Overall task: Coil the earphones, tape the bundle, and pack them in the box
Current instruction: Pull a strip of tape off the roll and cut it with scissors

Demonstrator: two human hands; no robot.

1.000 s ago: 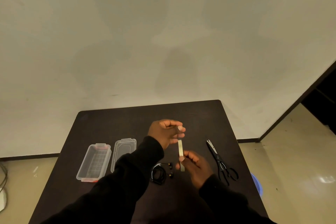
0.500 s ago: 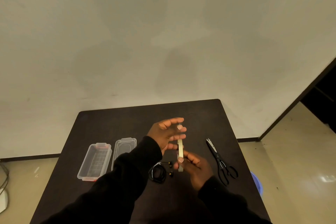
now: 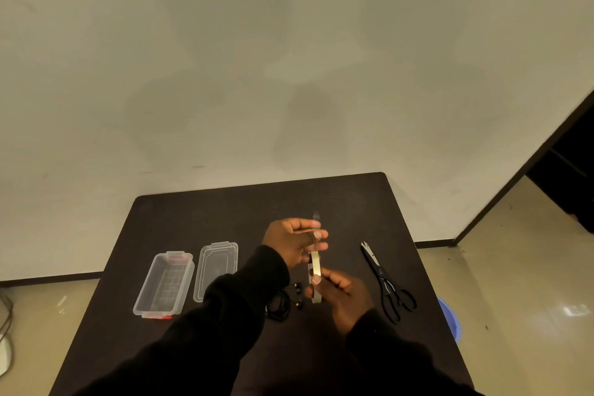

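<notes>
Here right hand point(image 3: 340, 291) pinches tape roll point(image 3: 315, 270) on edge; left hand point(image 3: 294, 243) pulls clear tape strip point(image 3: 316, 219) up; earphones point(image 3: 283, 302) lie on table point(image 3: 225, 209).

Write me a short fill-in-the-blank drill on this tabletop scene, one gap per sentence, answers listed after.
1. The right hand holds a roll of ____.
2. The clear plastic box has its lid lying on the table on the side nearer the ____ hand.
3. The black scissors lie on the ____ side of the table.
4. The coiled black earphones rest on the table, not yet in the ____.

Missing words: tape; left; right; box
</notes>
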